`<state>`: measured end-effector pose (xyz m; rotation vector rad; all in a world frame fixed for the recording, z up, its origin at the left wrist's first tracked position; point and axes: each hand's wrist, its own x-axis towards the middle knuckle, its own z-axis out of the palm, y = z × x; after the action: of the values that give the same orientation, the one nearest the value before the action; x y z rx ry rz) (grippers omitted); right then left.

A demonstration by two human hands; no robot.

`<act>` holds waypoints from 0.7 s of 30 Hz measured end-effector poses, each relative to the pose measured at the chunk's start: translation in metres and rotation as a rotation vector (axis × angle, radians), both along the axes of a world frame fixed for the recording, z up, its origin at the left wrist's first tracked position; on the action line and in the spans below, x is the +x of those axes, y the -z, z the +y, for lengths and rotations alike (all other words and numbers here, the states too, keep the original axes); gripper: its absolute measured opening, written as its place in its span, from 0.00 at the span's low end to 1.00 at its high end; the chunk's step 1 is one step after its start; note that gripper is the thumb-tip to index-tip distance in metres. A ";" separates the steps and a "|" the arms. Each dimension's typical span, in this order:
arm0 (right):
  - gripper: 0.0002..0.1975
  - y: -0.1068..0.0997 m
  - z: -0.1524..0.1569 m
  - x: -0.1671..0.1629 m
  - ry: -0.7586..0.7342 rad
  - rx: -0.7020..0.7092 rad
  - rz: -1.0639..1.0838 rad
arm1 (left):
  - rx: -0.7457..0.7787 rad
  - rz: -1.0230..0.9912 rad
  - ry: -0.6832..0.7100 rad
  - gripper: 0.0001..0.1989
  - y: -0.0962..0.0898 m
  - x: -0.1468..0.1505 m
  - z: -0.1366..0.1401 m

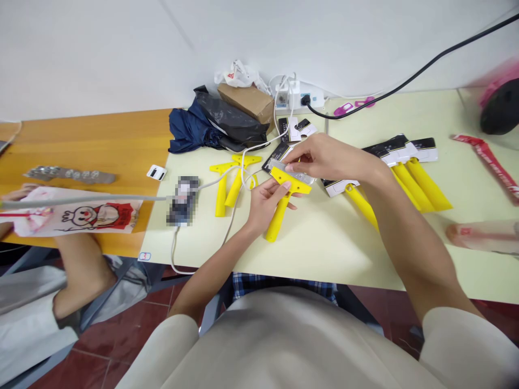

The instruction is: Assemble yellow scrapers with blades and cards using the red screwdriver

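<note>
My left hand (263,204) is closed around a yellow scraper (277,222), its wide T-shaped head tilted up and its handle pointing down toward me. Just above that head, the fingers of my right hand (318,154) pinch a clear plastic piece (303,176), partly hidden by the fingers; whether it is a bag or a cover I cannot tell. To the left of my left hand lie loose yellow scrapers (221,194). Behind my hands is a black-and-white card (273,154). Under my right forearm, another yellow handle (359,204) sticks out of a card.
Several yellow handles with cards (421,186) lie on the right, near a red strap (494,165) and a bottle (482,236). White cables cross to a power strip (314,98). A dark blue bundle (188,129) and cardboard box (247,102) stand behind. Another person's arm (83,259) is at left.
</note>
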<state>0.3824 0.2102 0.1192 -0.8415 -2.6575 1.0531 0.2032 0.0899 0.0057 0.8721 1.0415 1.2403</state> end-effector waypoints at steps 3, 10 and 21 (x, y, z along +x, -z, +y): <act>0.14 -0.002 0.000 0.001 0.016 -0.020 -0.017 | -0.009 -0.003 0.017 0.23 0.000 0.000 0.000; 0.10 -0.006 0.000 0.004 -0.013 -0.077 -0.002 | -0.014 -0.032 0.049 0.23 0.003 0.001 -0.001; 0.08 -0.005 0.005 0.009 -0.063 -0.101 -0.074 | -0.013 -0.074 0.054 0.23 0.006 0.002 -0.002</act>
<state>0.3911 0.2153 0.1238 -0.8361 -2.7283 1.2036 0.2055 0.0877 0.0000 0.8333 0.9593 1.2103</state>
